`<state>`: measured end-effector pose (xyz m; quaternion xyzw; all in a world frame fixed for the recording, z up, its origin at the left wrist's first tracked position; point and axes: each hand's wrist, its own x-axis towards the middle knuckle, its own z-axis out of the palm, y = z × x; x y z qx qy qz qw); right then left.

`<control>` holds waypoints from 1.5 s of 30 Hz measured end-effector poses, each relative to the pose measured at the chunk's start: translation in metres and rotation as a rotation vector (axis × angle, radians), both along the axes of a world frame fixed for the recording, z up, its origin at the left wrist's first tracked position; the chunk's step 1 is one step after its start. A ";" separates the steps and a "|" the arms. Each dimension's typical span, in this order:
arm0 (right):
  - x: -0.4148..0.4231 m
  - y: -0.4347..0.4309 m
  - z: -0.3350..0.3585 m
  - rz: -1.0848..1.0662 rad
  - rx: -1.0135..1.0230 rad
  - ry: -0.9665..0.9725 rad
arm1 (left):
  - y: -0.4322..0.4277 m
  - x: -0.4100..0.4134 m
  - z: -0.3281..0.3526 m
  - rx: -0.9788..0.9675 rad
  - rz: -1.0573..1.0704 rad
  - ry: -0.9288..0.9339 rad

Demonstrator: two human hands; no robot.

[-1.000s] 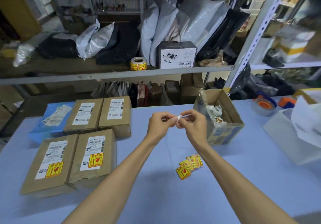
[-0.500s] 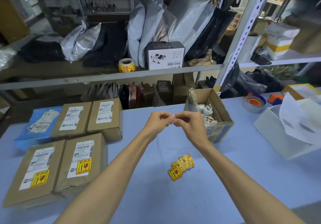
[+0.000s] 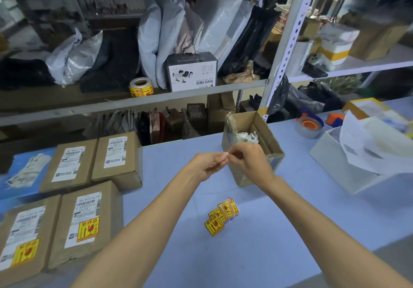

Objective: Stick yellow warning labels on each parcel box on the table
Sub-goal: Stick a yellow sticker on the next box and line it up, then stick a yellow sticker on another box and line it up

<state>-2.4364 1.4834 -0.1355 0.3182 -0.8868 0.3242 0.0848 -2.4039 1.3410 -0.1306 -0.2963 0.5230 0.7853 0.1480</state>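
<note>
Four brown parcel boxes lie at the table's left. The two near ones (image 3: 22, 227) (image 3: 107, 216) each carry a yellow warning label (image 3: 25, 252) (image 3: 88, 229). The two far ones (image 3: 49, 171) (image 3: 131, 153) show only white shipping labels. Several loose yellow labels (image 3: 221, 217) lie fanned on the blue tabletop in front of me. My left hand (image 3: 206, 164) and my right hand (image 3: 250, 160) meet fingertip to fingertip above the table, pinching a small white paper scrap (image 3: 225, 153) that is mostly hidden by the fingers.
An open cardboard box (image 3: 267, 131) with crumpled paper scraps stands just behind my right hand. A roll of yellow labels (image 3: 140, 87) sits on the shelf. A tape roll (image 3: 309, 126) and a white box (image 3: 330, 164) with papers stand at the right. A blue mailer (image 3: 26, 171) lies far left.
The white strip that stuck out between my fingers is now bunched small between the fingertips. Both hands have drifted right, closer to the open cardboard box.
</note>
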 end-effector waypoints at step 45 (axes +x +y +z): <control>0.022 -0.264 -0.055 0.240 0.539 -0.325 | -0.256 0.098 -0.051 -1.445 -0.248 -0.215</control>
